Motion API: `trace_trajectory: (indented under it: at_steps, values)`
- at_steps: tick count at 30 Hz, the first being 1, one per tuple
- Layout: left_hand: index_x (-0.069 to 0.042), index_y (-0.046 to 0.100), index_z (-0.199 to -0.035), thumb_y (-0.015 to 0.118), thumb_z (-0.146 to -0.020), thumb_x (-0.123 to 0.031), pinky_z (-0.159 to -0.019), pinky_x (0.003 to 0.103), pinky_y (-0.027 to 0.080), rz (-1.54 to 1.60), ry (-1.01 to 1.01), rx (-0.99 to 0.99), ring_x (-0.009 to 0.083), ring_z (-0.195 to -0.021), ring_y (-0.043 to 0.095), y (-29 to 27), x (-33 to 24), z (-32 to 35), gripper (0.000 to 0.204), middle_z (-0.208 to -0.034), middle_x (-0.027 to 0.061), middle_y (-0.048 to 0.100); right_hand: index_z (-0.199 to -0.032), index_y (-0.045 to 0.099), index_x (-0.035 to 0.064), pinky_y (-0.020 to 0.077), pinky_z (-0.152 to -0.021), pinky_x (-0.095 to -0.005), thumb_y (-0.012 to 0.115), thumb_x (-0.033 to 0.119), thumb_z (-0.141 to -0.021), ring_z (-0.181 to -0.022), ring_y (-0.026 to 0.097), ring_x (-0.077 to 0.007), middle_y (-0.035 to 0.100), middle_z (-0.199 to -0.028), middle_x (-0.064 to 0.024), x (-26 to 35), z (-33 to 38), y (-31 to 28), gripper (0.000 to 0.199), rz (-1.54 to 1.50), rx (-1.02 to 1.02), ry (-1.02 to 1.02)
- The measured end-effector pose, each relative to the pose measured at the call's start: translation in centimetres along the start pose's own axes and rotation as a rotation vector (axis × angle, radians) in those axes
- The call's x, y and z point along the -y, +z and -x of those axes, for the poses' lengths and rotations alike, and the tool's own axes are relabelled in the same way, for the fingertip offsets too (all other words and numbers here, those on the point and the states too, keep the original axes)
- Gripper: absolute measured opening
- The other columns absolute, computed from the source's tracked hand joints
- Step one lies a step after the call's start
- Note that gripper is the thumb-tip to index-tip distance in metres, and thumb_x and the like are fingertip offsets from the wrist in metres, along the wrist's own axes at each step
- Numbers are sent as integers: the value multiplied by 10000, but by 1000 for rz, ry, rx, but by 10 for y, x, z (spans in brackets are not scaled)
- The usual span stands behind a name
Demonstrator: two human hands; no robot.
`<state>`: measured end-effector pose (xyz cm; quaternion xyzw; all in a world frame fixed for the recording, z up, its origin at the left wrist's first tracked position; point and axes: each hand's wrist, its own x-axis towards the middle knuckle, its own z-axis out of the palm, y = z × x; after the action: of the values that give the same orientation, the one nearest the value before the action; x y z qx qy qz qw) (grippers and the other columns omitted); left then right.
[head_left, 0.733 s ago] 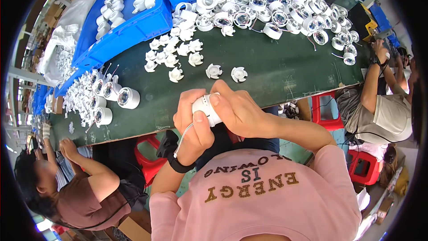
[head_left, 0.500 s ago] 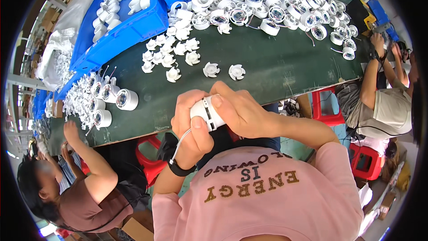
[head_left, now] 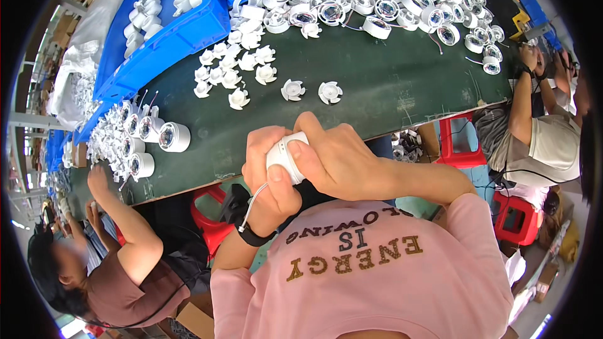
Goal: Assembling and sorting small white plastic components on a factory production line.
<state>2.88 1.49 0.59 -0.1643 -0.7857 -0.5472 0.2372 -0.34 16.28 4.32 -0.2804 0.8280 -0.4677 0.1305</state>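
Note:
Above the table's near edge, my two hands hold a rounded white plastic housing (head_left: 282,161) between them. My left hand (head_left: 262,179) wraps its fingers round the left side, thumb toward me. My right hand (head_left: 336,162) grips the other side, its thumb pressed on the top. A thin white cable (head_left: 251,207) hangs from the housing past my left thumb to the wrist. Beyond my hands lie two white fan-shaped pieces (head_left: 330,92), with several more white finned pieces (head_left: 231,79) to their left. White cylinders with shiny round faces (head_left: 174,137) stand at the left.
Blue bins (head_left: 169,47) of white parts line the far left of the dark green table (head_left: 389,81). Many white lens-faced units (head_left: 377,27) with wires are heaped along the back. Co-workers sit at the left (head_left: 129,279) and right; red stools (head_left: 461,144) stand below the edge.
The dark slots that showed in the side of the housing are no longer visible; it now looks smooth and white. Both hands keep their grip. The whole view has shifted slightly.

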Motion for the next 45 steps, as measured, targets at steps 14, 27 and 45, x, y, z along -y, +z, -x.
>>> trace_trajectory:
  at_steps: [14, 27, 45]
  values:
    - [-4, 439, -1182, 335, -983, -387, -674, 278, 478, 282, -654, -10, 178, -853, 573, -2, 36, -59, 443, -969, 105, 577, -1362, 235, 32, 468, -664, -279, 516, 154, -938, -753, 584, -142, 606, -880, -99, -41, -38, 6, 522, -268, -157, 63]
    - [5, 562, -1120, 693, -703, -175, -804, 378, 493, -720, -181, 101, 293, -897, 631, -121, 191, -311, 473, -986, 176, 649, -1249, 344, 70, 460, -532, -251, 588, 161, -851, -641, 586, -144, 605, -858, -99, -111, -86, -54, 475, -674, -520, 57]
    - [-18, 509, -1121, 788, -667, -154, -773, 295, 486, -333, -264, 347, 176, -843, 609, -123, 158, -319, 550, -982, 83, 645, -1358, 346, 21, 476, -676, -305, 558, 152, -850, -819, 584, -189, 564, -1075, -134, -117, -80, -70, 566, -908, -394, 82]
